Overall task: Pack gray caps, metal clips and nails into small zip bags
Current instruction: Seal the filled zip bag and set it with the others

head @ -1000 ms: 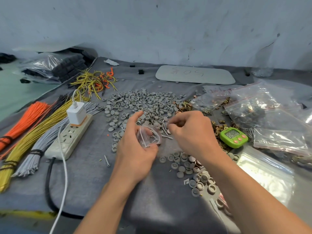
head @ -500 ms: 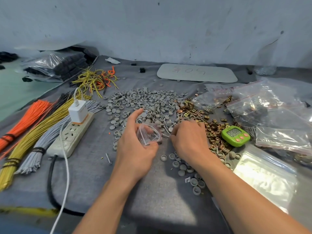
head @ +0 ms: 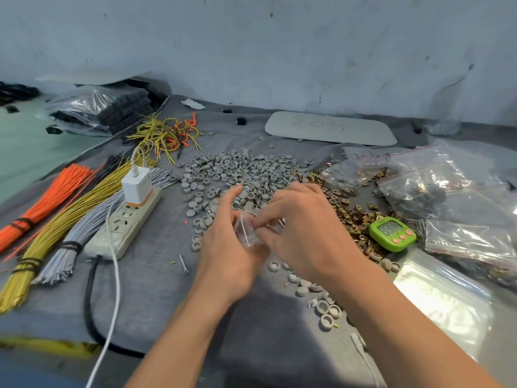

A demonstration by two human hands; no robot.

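Note:
My left hand (head: 226,247) holds a small clear zip bag (head: 245,229) open at mid-table, index finger raised. My right hand (head: 302,233) has its fingertips pinched at the bag's mouth; what they hold is hidden. A wide heap of gray caps (head: 237,175) lies just behind both hands, and more caps (head: 321,303) are scattered under my right forearm. Brass-coloured metal clips (head: 355,217) spread to the right of my right hand. One loose nail (head: 183,263) lies on the gray cloth left of my left wrist.
A power strip (head: 123,225) with a white charger and cable sits left, beside bundles of orange, yellow and gray wires (head: 56,214). A green timer (head: 391,233), filled zip bags (head: 447,197) and empty bags (head: 442,301) lie on the right. A gray plate (head: 330,128) lies at the back.
My right hand went down to the pile beside the clips, then came back up to the bag's mouth. My left hand kept holding the bag in about the same place.

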